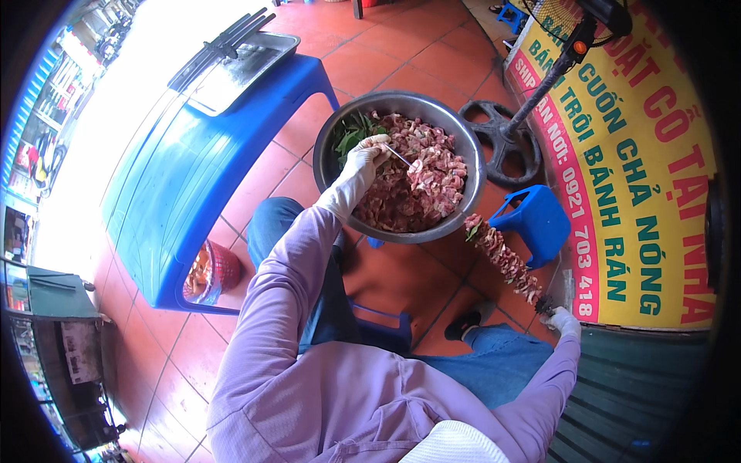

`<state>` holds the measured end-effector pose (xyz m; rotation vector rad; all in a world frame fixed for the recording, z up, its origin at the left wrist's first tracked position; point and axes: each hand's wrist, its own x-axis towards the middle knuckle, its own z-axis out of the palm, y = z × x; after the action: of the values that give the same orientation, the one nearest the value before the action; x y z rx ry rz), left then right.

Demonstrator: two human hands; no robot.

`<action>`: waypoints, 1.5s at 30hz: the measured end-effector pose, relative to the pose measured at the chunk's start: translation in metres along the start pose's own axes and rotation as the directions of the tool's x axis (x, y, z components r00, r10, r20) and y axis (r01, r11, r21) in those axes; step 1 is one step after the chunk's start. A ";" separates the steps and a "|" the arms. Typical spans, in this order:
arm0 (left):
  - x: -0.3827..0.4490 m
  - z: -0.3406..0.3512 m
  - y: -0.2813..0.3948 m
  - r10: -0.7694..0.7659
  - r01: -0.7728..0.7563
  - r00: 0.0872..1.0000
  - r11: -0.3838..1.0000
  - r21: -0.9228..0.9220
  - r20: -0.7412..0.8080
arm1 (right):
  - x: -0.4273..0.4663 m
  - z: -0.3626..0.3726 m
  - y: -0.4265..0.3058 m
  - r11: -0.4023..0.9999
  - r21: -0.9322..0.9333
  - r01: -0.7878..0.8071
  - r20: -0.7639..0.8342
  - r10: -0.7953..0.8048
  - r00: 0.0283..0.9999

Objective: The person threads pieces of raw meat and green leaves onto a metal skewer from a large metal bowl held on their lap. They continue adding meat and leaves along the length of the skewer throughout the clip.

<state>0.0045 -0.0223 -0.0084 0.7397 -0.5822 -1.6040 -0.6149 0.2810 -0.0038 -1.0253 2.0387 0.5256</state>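
A large steel basin (pixel 399 234) of cut raw meat (pixel 399 202) stands in front of me, with green leaves (pixel 354 136) at its left side. My left hand (pixel 363 162), in a white glove, is over the basin and pinches the end of a thin metal skewer (pixel 399 154). At the lower right, my gloved right hand (pixel 564 323) grips the dark end piece (pixel 544 304) of a long skewer packed with meat and some leaf (pixel 506 254). The two skewer sections line up as one rod, slanting across the basin's rim. Part of the rod is hidden by meat.
A blue plastic table (pixel 197 168) at left bears a metal tray (pixel 255 63) with several dark rods (pixel 223 46). Beneath it is a red basket (pixel 226 269). A pedestal fan base (pixel 509 142), a blue stool (pixel 535 226) and a lettered banner (pixel 625 191) are at right.
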 end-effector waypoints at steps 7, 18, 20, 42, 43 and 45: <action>0.000 0.010 0.004 0.065 -0.056 0.997 0.985 -0.163 0.049 | 0.004 0.003 0.004 0.999 0.037 -0.007 0.030 0.006 1.000; -0.018 0.035 -0.002 0.289 -0.281 0.956 0.865 0.416 0.047 | -0.014 0.004 0.028 0.974 -0.114 -0.194 -0.201 0.169 0.965; -0.019 0.037 0.002 0.321 -0.316 0.944 0.819 0.480 0.072 | -0.006 0.005 0.022 0.954 -0.235 -0.188 -0.338 0.101 0.936; -0.018 0.058 -0.036 -0.117 0.117 0.993 0.978 -0.172 0.013 | -0.041 -0.004 -0.026 0.971 -0.184 -0.150 -0.215 0.110 0.970; -0.031 0.073 -0.045 -0.228 0.230 0.973 0.970 -0.076 0.033 | -0.042 -0.003 -0.018 0.969 -0.176 -0.175 -0.233 0.132 0.964; -0.048 0.070 -0.066 -0.124 0.124 0.992 0.992 -0.025 0.021 | -0.019 -0.011 -0.016 0.963 -0.220 -0.156 -0.122 0.132 0.984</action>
<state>-0.0871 0.0326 -0.0027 0.7536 -0.5372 -1.7320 -0.6000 0.2734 0.0177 -1.0622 2.1959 0.8139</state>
